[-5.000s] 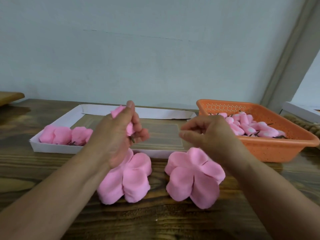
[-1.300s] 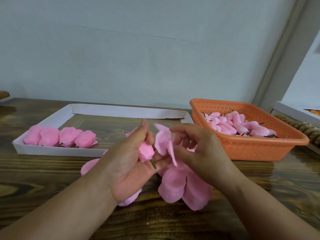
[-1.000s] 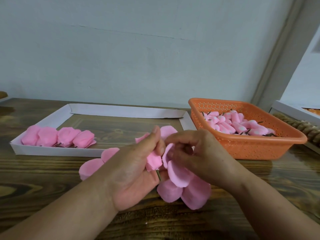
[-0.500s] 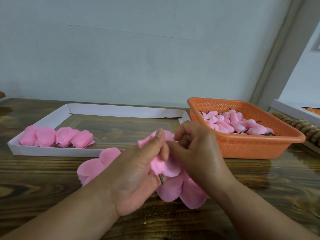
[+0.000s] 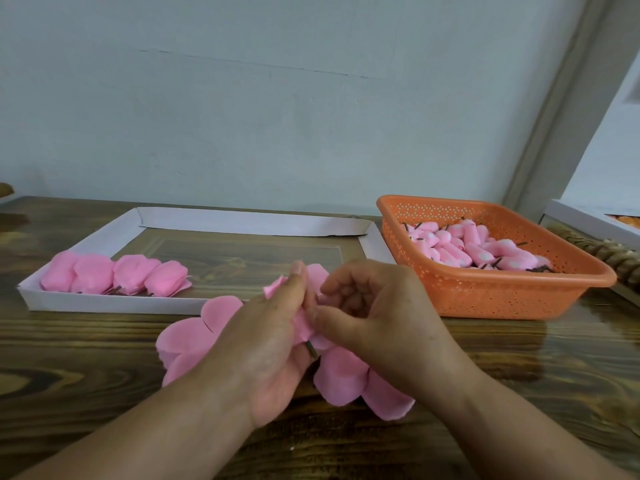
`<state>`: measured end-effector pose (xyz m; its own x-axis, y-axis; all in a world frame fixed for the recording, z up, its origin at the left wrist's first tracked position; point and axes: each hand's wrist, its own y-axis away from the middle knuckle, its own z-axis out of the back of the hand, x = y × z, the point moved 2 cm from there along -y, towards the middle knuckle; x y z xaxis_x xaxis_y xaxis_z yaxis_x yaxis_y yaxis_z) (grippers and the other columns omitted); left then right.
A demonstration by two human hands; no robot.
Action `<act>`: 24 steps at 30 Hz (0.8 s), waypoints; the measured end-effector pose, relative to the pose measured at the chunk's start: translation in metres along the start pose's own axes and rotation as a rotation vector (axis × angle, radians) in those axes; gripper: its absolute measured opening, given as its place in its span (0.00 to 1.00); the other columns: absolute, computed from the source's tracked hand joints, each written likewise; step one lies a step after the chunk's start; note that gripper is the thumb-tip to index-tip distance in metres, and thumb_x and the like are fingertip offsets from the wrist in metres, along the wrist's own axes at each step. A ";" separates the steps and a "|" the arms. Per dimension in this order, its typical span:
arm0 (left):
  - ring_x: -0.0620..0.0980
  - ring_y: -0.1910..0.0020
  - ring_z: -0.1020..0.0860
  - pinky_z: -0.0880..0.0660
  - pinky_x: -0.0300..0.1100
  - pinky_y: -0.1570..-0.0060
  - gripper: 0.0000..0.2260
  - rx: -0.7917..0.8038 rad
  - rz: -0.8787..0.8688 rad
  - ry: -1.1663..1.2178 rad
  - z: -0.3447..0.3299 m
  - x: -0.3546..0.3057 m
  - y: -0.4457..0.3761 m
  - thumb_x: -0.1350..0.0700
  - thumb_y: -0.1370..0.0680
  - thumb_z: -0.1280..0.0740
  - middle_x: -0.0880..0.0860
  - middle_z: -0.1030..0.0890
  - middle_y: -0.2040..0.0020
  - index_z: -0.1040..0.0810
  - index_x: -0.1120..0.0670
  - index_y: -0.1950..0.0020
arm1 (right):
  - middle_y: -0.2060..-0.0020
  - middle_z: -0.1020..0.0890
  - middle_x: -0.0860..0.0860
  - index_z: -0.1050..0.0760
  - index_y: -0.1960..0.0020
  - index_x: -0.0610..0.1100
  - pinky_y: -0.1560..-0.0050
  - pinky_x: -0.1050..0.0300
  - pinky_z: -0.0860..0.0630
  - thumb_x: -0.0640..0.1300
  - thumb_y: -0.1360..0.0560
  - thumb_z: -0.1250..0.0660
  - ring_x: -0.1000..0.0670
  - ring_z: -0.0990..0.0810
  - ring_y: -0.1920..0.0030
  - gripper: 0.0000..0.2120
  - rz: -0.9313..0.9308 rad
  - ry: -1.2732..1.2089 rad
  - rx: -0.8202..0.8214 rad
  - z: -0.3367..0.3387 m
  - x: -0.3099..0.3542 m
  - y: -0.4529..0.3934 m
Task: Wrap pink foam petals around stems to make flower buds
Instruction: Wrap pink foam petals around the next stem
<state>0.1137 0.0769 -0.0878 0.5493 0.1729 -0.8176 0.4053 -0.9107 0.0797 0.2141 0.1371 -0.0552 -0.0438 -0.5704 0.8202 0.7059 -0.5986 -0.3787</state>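
My left hand point(image 5: 268, 344) grips a pink foam bud point(image 5: 302, 325) whose dark stem point(image 5: 311, 349) sticks out below the fingers. My right hand point(image 5: 374, 317) pinches a pink petal against that bud, thumb and fingers curled on it. Two stacks of flat pink petals lie on the table, one point(image 5: 194, 336) partly under my left hand and one point(image 5: 349, 379) under my right wrist. Several wrapped buds point(image 5: 117, 277) lie in a row in the white tray point(image 5: 104, 303). An orange basket point(image 5: 485, 299) holds several pink cores with stems point(image 5: 467, 251).
The wooden table point(image 5: 86, 362) runs to a pale wall behind. A white box point(image 5: 588, 223) and a brown twisted rope-like object point(image 5: 609, 258) sit at the far right, beside the basket.
My right hand lifted a petal from the right stack and brought it to the bud in my left hand. Both hands closed together over the bud.
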 end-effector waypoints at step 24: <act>0.55 0.49 0.17 0.23 0.51 0.47 0.21 0.014 -0.058 -0.080 -0.001 0.009 0.003 0.44 0.25 0.42 0.61 0.16 0.50 0.16 0.57 0.51 | 0.64 0.16 0.44 0.18 0.56 0.41 0.55 0.42 0.20 0.37 0.31 0.26 0.42 0.17 0.60 0.04 -0.075 -0.049 0.173 0.002 0.002 -0.003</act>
<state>0.1207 0.0767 -0.0941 0.4652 0.1951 -0.8635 0.4243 -0.9052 0.0240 0.2128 0.1389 -0.0515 -0.0691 -0.4970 0.8650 0.8132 -0.5304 -0.2398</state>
